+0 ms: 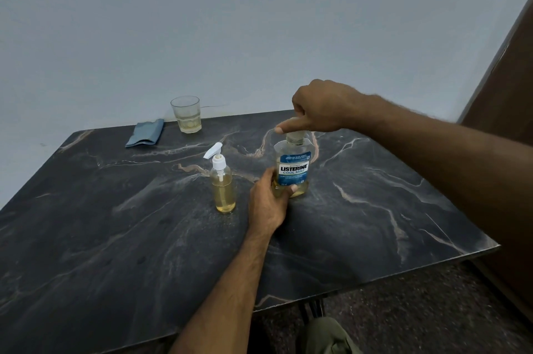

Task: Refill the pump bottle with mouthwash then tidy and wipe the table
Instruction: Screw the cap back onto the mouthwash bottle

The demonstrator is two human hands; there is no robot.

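Left hand [268, 203]: nearest the camera; thumb and fingers wrapped round the lower body of the mouthwash [292, 167], pinning it upright on the table [375, 209].
Right hand [317, 107]: curled over the top of the mouthwash, fingers closed on the cap [295, 137], index finger stuck out to the left; whether the cap is being loosened or tightened cannot be told.
Mouthwash: clear bottle with a blue label, standing mid-table; a shallow layer of yellowish liquid shows at its base.
Pump bottle [222, 180]: stands just left of the mouthwash, apart from it and from both hands; white pump head fitted, yellowish liquid inside, but the level is hard to read.
Glass [187, 114]: at the far edge of the table, well apart from the bottles, with a little pale liquid at the bottom.
Cloth [145, 133]: blue, folded, lying flat beside the glass on its left.
Step in hand (judgement): working the cap of the mouthwash while the other hand steadies the body.
Risk 1: a hard squeeze low on the thin plastic body could push liquid out of an open neck.
Risk 2: the left forearm passes close to the pump bottle; a sideways sweep could topple it.
Risk 3: a loose cap, if dropped, may roll off the table.
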